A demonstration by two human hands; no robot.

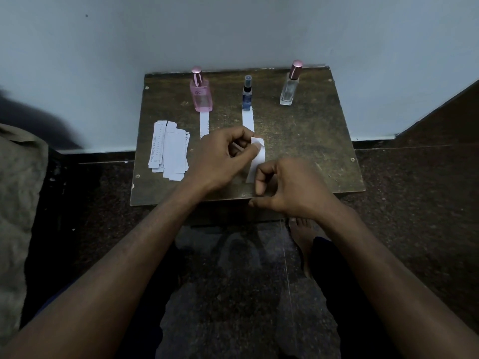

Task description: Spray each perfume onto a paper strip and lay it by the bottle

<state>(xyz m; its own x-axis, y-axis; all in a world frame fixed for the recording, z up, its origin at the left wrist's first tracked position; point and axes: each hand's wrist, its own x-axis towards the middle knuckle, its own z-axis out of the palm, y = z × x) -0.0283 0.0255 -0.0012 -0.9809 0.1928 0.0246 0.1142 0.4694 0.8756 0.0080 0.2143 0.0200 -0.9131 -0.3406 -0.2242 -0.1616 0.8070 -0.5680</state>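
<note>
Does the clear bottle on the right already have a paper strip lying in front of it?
No, the clear bottle has only bare table before it; strips lie by the pink bottle and blue bottle.

I pinch a white paper strip (256, 161). The pink glass bottle (201, 93) and small blue bottle (247, 95) have strips; the clear bottle (289, 86) has none.

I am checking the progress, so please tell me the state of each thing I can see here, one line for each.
pink bottle: upright, capped, strip laid before it
blue bottle: upright, strip laid before it
clear bottle: upright, capped, no strip yet
spare strips: loose pile, untouched
held strip: pinched by both hands
left hand: pinching top end
right hand: pinching bottom end
</note>
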